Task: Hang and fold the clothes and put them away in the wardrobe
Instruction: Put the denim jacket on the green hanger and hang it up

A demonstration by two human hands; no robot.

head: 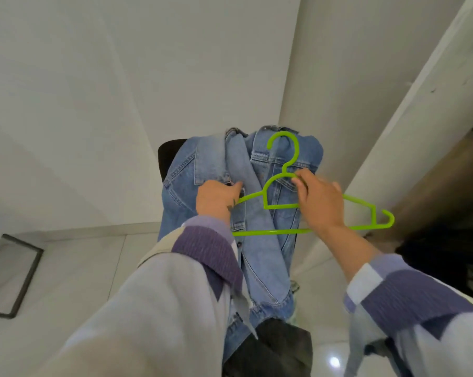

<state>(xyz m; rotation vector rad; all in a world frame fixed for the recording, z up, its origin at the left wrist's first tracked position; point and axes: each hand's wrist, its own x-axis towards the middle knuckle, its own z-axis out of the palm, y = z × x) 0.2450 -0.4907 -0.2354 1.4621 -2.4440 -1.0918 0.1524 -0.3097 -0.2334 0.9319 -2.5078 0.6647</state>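
Now right hand (pixel 318 201) pinches green hanger (pixel 280 205) near neck; left hand (pixel 216 198) grips denim jacket (pixel 257 213) held up before white wall, maybe collar. Feed 1 hanger arm into shoulder, keep collar taut.

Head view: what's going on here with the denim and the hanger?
A person is getting a blue denim jacket onto a green plastic hanger. The right hand grips the hanger near its neck, in front of the jacket. The left hand holds the jacket's front edge by the hanger's left arm. The jacket is not on the hanger yet; it droops over a dark chair.
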